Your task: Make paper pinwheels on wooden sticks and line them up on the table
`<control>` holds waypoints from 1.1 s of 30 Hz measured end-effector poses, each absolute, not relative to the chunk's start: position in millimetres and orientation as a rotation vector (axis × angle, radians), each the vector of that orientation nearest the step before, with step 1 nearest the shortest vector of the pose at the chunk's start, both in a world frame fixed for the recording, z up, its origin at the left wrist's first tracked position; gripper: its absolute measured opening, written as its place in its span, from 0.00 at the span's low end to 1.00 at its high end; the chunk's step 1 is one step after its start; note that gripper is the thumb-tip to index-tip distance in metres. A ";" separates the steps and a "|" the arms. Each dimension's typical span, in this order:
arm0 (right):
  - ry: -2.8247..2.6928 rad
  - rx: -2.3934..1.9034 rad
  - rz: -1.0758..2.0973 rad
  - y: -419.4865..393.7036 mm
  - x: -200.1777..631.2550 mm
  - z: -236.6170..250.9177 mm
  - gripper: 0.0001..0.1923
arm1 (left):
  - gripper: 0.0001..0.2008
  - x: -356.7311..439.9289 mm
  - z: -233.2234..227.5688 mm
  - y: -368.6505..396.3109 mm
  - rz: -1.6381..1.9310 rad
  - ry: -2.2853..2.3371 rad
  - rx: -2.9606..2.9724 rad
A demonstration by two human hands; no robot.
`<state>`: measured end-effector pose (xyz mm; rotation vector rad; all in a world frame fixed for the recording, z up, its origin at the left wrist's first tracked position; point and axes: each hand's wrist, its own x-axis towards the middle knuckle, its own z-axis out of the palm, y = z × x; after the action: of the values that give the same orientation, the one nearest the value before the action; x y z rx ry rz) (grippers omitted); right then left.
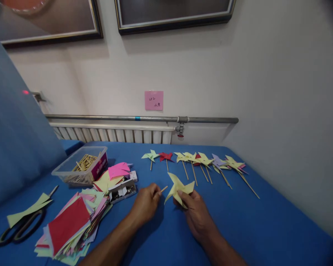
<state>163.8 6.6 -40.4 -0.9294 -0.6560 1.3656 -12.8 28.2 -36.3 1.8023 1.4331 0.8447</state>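
Right hand (195, 212) pinching pale-yellow pinwheel (179, 188) — four folded points, left hand (145, 203) gripping wooden stick (163, 190)

1 head view, close above the blue table (252, 225), facing the wall (266, 74).

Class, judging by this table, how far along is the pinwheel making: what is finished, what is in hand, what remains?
Finished: a row of pinwheels on sticks lies along the far side of the blue table. In hand: the right hand holds a yellow pinwheel; the left hand holds a wooden stick beside it. Left: a stack of paper squares and a box of sticks.
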 end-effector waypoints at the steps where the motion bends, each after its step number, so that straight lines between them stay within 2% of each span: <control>1: -0.678 -0.930 1.384 6.4 161.8 -42.4 0.21 | 0.10 -13.3 -38.0 27.5 0.830 1.416 1.758; 6: -0.723 -0.951 1.428 4.7 157.7 -48.5 0.20 | 0.11 -12.8 -44.2 26.4 0.823 1.309 1.532; 22: -0.850 -1.050 1.355 8.6 160.3 -62.6 0.27 | 0.11 -12.5 -29.5 13.6 0.804 1.281 1.677; 33: -0.873 -1.085 1.292 7.9 159.4 -61.3 0.25 | 0.13 -11.9 -29.8 10.3 0.812 1.329 1.738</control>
<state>159.4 7.9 -61.3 -1.0855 -0.8726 1.2923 -11.9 10.3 -29.8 1.7376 1.3289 0.8121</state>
